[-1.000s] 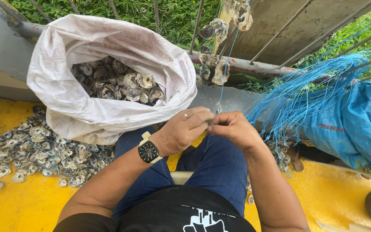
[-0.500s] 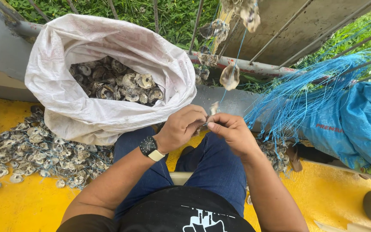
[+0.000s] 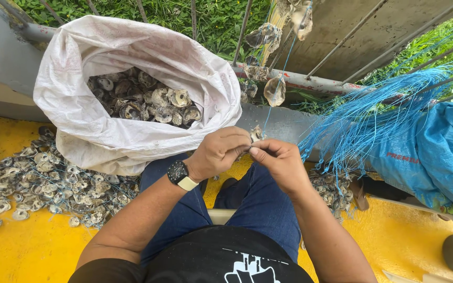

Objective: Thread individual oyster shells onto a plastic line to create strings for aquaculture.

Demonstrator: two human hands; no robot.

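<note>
While your left hand and right hand stay pinched shut on 1 shell and the blue line, the strung shell now hangs lower, so threading continues.

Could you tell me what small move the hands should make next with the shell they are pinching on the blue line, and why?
Probably slide the small shell up the blue line toward the strung shell. Both the left hand and the right hand pinch it between fingertips, the line rises from there to shells already hanging above, and a gap remains below the lowest one.
</note>
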